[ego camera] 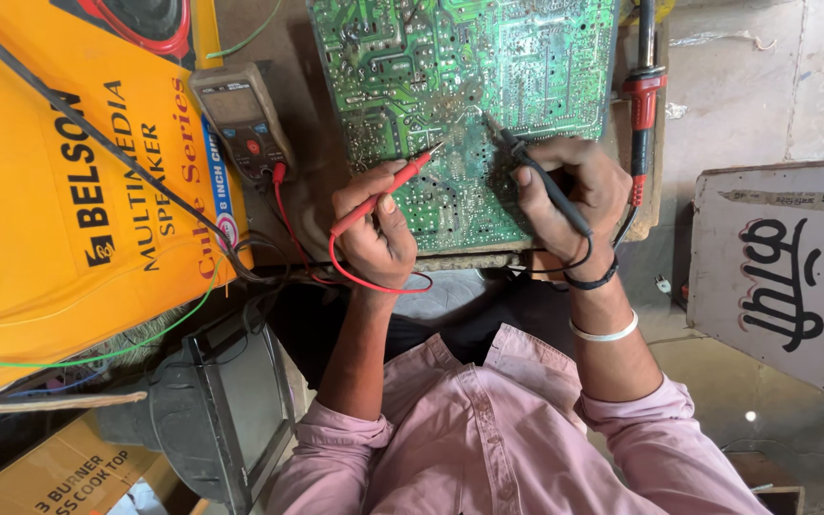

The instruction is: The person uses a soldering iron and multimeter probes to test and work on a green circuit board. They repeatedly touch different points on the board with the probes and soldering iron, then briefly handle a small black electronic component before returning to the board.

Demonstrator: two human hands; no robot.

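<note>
i see my left hand closed around a red probe. the thin tip of the red probe touches the green circuit board near its middle. my right hand is closed around a black probe, held like a pen. its tip also sits on the green circuit board, just beside the red tip. the two tips are near each other but not touching.

the board lies flat in front of me, with its shiny solder side up. both my hands rest on its near edge.

a red wire loops from the red probe under my left hand and runs up to a grey meter. the meter lies to the left of the board, on the edge of a big yellow box. a black wire crosses the yellow box. a green wire runs along the bottom of that box.

to the right of the board lies a red and black tool, long and thin. my right wrist has a white band and a black band. my pink shirt fills the bottom of the view. a dark old screen set sits low on the left.
</note>
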